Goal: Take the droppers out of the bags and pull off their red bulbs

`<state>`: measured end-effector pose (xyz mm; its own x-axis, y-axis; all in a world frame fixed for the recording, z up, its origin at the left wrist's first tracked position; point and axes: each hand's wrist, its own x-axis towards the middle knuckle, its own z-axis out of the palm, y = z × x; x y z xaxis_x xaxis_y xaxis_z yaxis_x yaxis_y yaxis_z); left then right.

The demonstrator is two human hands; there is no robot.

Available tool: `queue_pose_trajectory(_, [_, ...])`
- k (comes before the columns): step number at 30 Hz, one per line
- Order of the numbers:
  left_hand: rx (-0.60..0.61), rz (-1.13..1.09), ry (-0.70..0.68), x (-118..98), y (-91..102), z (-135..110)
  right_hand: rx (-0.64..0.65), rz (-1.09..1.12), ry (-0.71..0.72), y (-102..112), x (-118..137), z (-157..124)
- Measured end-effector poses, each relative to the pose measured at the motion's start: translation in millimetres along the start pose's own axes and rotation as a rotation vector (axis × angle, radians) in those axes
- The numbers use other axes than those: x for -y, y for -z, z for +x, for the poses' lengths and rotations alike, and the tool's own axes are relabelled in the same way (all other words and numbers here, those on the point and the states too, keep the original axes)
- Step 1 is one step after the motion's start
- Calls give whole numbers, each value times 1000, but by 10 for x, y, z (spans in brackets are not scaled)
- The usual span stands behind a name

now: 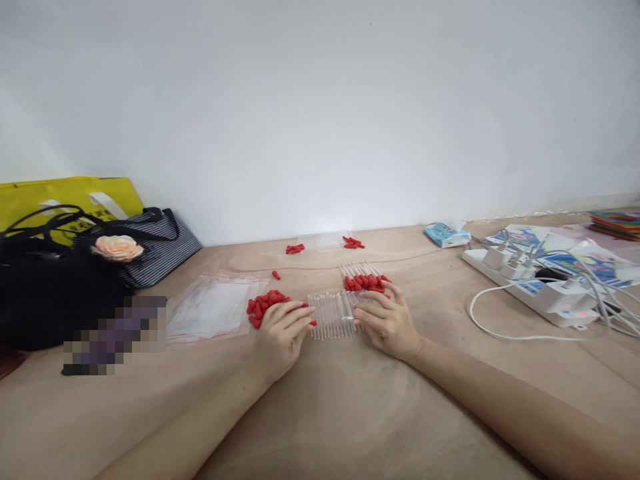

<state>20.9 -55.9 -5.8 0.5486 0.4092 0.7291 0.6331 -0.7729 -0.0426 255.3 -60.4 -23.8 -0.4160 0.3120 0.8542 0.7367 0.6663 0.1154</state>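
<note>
Several clear glass dropper tubes [327,317] lie side by side in a row on the table, between my two hands. My left hand [284,330] is at the row's left end, its fingers curled together on a red rubber bulb [313,323] that peeks out at the fingertips. Just behind that hand is a heap of red rubber bulbs [267,303]. At the right end of the row, my right hand [387,323] is closed with thumb and fingers pinched on a glass tube [349,319]. Behind it lie several tubes fitted with red bulbs [364,282].
Clear zip bags [213,307] lie left of the heap. More red bulbs [295,249] and a bag of droppers [333,241] are near the wall. A power strip [530,290] with cables and a tissue pack [447,235] are right; bags [155,243] stand left.
</note>
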Motion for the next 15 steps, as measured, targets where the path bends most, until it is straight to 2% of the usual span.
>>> queue_pose_trajectory(3, [-26, -62, 160, 134, 105, -26, 31, -71, -131, 33, -96, -15])
queue_pose_trajectory(7, [42, -49, 330, 285, 257, -14, 103, -91, -266, -26, -145, 8])
queue_pose_trajectory(11, [223, -37, 446, 377, 369, -17, 184, -21, -341, -102, -177, 12])
queue_pose_trajectory(15, [386, -114, 547, 377, 435, -10, 104, 68, -386, -106, -237, -33])
